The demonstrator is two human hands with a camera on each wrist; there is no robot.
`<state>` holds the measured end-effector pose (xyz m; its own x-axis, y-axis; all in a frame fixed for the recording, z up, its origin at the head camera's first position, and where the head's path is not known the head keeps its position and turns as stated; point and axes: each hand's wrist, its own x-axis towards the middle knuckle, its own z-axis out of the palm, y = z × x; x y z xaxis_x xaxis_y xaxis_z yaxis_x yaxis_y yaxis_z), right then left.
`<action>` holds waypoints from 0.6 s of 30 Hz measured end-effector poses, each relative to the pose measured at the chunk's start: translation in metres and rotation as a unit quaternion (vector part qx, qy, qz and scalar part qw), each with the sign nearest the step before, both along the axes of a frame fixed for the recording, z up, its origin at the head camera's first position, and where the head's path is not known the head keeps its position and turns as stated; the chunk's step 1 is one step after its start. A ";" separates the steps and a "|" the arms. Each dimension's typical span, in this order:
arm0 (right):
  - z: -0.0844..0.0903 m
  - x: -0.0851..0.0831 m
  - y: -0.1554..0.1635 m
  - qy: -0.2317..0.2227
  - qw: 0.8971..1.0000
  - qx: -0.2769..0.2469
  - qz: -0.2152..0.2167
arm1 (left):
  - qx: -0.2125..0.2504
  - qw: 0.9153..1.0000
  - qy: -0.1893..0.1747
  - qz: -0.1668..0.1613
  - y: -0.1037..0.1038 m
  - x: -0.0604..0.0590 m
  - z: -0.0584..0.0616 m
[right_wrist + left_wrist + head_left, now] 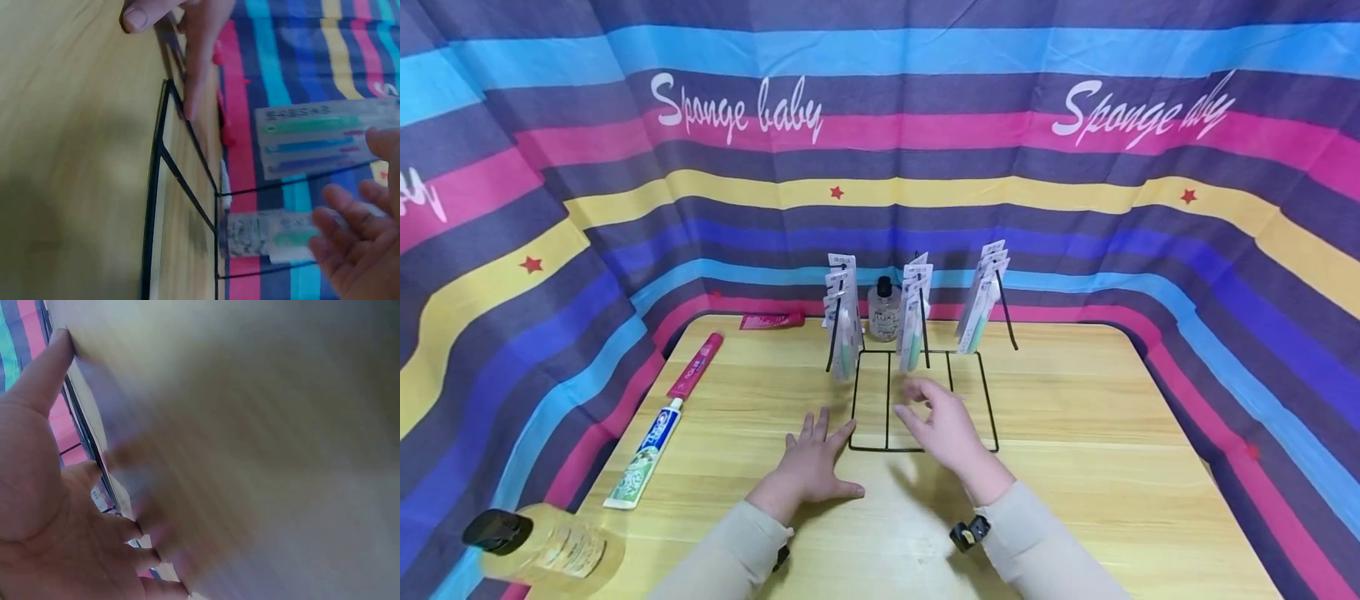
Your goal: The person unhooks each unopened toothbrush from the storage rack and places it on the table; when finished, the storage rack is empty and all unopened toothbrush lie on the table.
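Note:
A black wire rack (887, 408) stands on the wooden table, its base frame lying flat. From its hooks hang toothbrush packs in three groups: left (846, 329), middle (913, 325) and right (979, 312). My left hand (808, 471) has its palm down and fingers spread, its index fingertip right at the base's left wire; in the left wrist view its fingertips meet the tabletop. Over the base, in front of the middle packs, my right hand (946, 423) has loosely bent fingers around nothing. The right wrist view shows the right hand (365, 237) overlapping a hanging pack.
Behind the rack is a clear bottle with a black cap (884, 312). Pink tubes lie at the back (771, 320) and left (696, 365), near a green-and-white toothpaste tube (643, 457). A yellowish bottle (561, 546) is at the front left. A striped cloth (925, 158) surrounds the table.

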<state>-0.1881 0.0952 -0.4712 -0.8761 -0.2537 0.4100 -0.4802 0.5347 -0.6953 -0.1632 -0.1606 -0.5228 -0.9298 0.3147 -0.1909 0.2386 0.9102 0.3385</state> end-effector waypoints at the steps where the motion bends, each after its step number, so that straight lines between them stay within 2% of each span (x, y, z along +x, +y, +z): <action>1: 0.002 -0.003 -0.005 0.010 1.000 0.004 0.009 | -0.001 1.000 -0.002 0.001 0.001 0.000 0.000; 5: 0.007 -0.017 -0.024 0.030 0.999 0.007 0.029 | 0.004 1.000 -0.005 0.004 0.003 -0.001 -0.001; 10: 0.012 -0.031 -0.043 0.013 0.998 -0.045 0.032 | 0.004 1.000 -0.012 -0.003 0.007 -0.004 0.000; 16: 0.018 -0.042 -0.062 0.003 0.997 -0.062 0.035 | 0.007 1.000 -0.011 0.001 0.006 -0.004 0.002; 18: 0.024 -0.044 -0.067 -0.016 0.995 -0.095 0.034 | 0.002 1.000 -0.011 0.003 0.005 -0.004 0.002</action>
